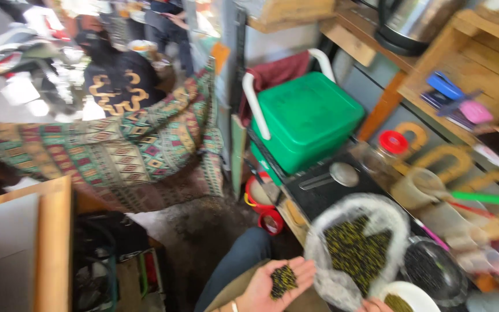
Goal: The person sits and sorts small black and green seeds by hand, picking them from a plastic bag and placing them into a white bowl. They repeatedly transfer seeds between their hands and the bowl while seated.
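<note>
My left hand (275, 283) lies palm up near the bottom edge with a small heap of dark yellow-green seeds (283, 281) in the cupped palm. Just right of it sits an opened clear plastic bag (324, 254) filled with the same seeds (356, 248). Only the fingertips of my right hand (373, 305) show at the bottom edge, beside a white bowl (417, 292) that holds more seeds; what those fingers hold is hidden. A dark bowl with a mesh strainer (434, 268) stands to the right of the bag.
A green plastic box with a white handle (307, 118) stands behind the bag, a metal spoon (342, 173) in front of it. A red-lidded jar (393, 143), cups and wooden shelves fill the right. A patterned cloth (116, 150) drapes at left; a person (116, 81) sits beyond.
</note>
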